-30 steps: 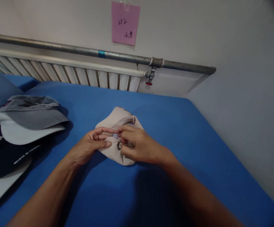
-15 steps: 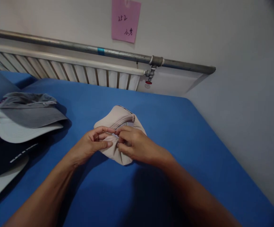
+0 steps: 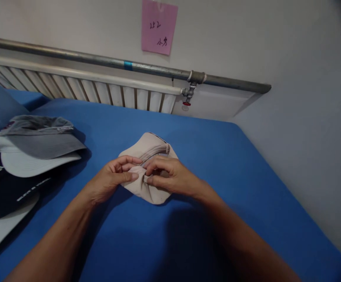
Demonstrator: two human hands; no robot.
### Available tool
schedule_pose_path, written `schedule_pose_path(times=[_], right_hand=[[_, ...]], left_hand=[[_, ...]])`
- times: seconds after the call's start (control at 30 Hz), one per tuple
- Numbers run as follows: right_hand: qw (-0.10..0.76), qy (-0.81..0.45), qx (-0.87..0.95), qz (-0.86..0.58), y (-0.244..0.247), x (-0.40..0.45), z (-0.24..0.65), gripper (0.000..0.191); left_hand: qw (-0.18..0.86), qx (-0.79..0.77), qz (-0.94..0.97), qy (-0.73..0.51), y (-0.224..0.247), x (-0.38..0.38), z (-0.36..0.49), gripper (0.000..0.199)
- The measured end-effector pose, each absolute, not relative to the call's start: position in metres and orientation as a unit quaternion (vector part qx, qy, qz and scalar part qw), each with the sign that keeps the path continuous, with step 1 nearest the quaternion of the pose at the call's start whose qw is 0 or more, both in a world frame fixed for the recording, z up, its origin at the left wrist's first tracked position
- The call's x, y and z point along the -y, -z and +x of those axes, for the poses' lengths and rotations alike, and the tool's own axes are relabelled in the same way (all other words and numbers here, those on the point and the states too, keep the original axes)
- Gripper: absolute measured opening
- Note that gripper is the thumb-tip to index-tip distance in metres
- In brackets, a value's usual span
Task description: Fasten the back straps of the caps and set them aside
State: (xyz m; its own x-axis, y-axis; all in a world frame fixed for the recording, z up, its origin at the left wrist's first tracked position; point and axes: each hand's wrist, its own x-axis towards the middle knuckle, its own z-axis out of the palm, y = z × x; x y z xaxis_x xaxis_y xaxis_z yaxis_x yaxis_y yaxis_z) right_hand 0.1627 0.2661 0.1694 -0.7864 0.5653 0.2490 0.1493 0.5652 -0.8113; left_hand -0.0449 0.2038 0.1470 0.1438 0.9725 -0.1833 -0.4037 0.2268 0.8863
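A beige cap (image 3: 142, 144) lies on the blue table (image 3: 211, 156), its brim pointing away from me and its inside partly showing. My left hand (image 3: 116, 174) pinches the near left edge of the cap, thumb on the outside and fingers inside the opening. Close beside it, my right hand (image 3: 170, 174) is closed on a small strap (image 3: 147, 178) at the back of the cap, between thumb and fingertips. The cloth is gathered in folds below the strap. My right fingers hide part of the opening.
On the left lie stacked grey and white caps (image 3: 41, 145) and a dark navy cap (image 3: 8, 192) with white lettering. Behind the table run a white radiator (image 3: 116, 94) and a metal pipe (image 3: 97, 58) with a red-handled valve (image 3: 186, 103). A pink note (image 3: 159, 27) hangs on the wall.
My right fingertips have drawn slightly down and apart from my left fingers, and the small strap now shows between them. The whole view has shifted a little.
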Motion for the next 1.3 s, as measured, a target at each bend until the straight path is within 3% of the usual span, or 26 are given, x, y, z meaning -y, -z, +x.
schedule_pose_path(times=[0.37,0.73,1.1,1.3], right_hand=[[0.247,-0.354,0.867,-0.250,-0.166,-0.260,0.156,0.007],[0.227,-0.580,0.727,-0.290,-0.166,-0.266,0.161,0.018],[0.214,-0.530,0.776,-0.268,-0.164,-0.263,0.156,0.010],[0.209,-0.581,0.742,-0.262,-0.158,-0.264,0.157,0.006]], left_hand=[[0.676,-0.425,0.364,-0.478,-0.142,-0.203,-0.047,0.035],[0.681,-0.432,0.384,-0.450,-0.146,-0.203,-0.053,0.036],[0.683,-0.444,0.405,-0.415,-0.145,-0.203,-0.049,0.040],[0.679,-0.458,0.389,-0.422,-0.145,-0.205,-0.050,0.038]])
